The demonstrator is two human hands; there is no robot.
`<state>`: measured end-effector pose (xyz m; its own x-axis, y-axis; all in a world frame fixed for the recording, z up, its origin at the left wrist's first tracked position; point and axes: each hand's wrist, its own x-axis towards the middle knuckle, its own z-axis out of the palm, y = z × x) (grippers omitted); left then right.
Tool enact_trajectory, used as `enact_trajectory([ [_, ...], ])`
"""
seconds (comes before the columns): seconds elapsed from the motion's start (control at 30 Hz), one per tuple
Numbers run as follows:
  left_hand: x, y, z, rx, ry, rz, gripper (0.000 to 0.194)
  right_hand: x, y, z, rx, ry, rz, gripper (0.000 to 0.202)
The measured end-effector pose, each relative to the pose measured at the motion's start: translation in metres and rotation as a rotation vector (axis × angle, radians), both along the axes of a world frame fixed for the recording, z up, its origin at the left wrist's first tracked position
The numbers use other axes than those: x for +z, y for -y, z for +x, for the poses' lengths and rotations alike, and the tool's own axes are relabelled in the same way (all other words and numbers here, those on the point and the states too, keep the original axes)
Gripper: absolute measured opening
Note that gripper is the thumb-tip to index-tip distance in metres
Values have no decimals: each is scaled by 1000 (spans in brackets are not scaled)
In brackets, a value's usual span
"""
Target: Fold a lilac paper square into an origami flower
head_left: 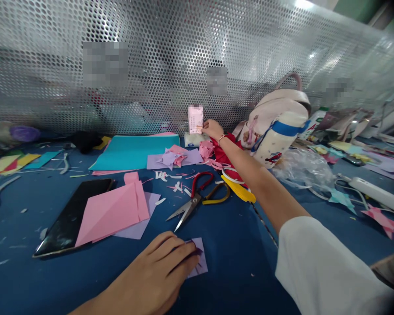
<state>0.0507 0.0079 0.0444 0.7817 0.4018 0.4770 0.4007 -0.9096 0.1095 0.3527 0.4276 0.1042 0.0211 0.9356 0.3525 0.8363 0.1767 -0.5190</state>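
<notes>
Low in the middle of the head view, my left hand [167, 264] is closed over a small square of purple paper [200, 262], fingers curled and pressed together on it. Creases show on the part of the square that is uncovered; the thumb is mostly hidden. Stretched out to the back, my right hand [213, 129] pinches the lower edge of a small pink printed card [195, 120], upright before the perforated metal panel. Just under the card lies a small white packet [193, 140]. Between my hands are scissors [193, 203] with one red and one yellow handle, blades apart.
At left a black phone [68, 214] lies partly under folded pink paper [113, 210]. Blue-green sheets [131, 151], folded paper stars [172, 156] and scraps lie behind. A yellow cutter [238, 188], a white bottle [279, 138], a backpack [259, 109] and a plastic bag [305, 168] are at right.
</notes>
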Motion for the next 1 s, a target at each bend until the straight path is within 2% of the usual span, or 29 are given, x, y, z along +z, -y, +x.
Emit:
enact_trajectory([
  [0.13,-5,-2,2,-4,38,18,45,7,27,-4,72,-47,97,51],
  [0.23,-1,-2,0,-7,16,20,46,0,71,-8,234,-83,125,49],
  [0.3,3,-2,-1,-7,-6,20,47,-8,116,-11,392,-100,97,43],
  [0.4,5,-1,-1,4,-3,32,43,-20,197,-14,655,-117,13,10],
  [0.5,3,-2,1,4,30,63,35,-27,273,-16,885,-137,-78,13],
  [0.6,1,-5,3,9,58,90,31,-31,321,-17,1028,-161,-117,12],
  [0.67,0,-6,4,13,61,102,33,-38,336,-17,1071,-175,-113,10],
  [0.73,1,-7,5,8,58,113,35,-47,341,-17,1079,-199,-101,11],
  [0.87,1,-6,4,1,47,122,37,-64,336,-17,1065,-264,-101,11],
  [1.0,1,-4,3,-3,36,131,32,-68,334,-16,1049,-335,-124,13],
])
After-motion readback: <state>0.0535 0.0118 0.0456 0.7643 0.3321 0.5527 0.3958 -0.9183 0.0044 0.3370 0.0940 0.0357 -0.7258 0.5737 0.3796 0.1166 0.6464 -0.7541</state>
